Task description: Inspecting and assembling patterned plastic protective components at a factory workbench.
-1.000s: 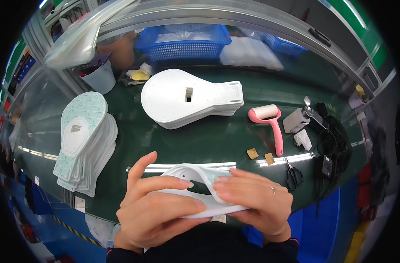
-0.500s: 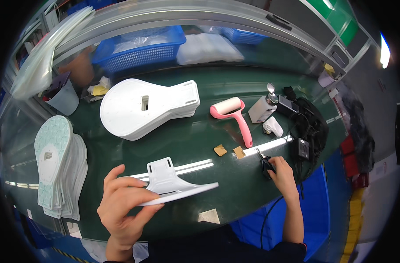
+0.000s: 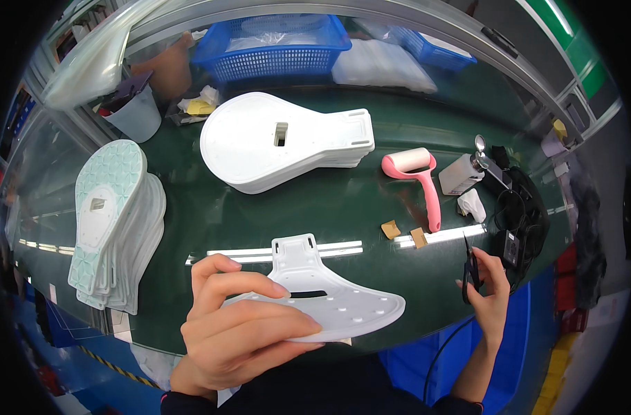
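White plastic panel [image 3: 329, 297] in left-hand [image 3: 243, 332] grip, right hand [image 3: 487, 294] clutching scissors [image 3: 470, 266], green workbench [image 3: 315, 207]

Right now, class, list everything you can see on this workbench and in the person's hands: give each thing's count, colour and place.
plastic plate: one, white, held flat in the left hand, near edge
plate stack: one pile, white, bench centre
patterned panels: one fanned pile, pale green and white, left side
roller: one, pink, right of centre
bottle: one, white, beside the roller
tape scraps: two, tan, below the roller
baskets: two, blue, back edge
cup: one, grey, back left
cables: a bundle, black, right edge
scissors: one, dark, in the right hand
left hand: fingers gripping the plate
right hand: fingers around the scissors
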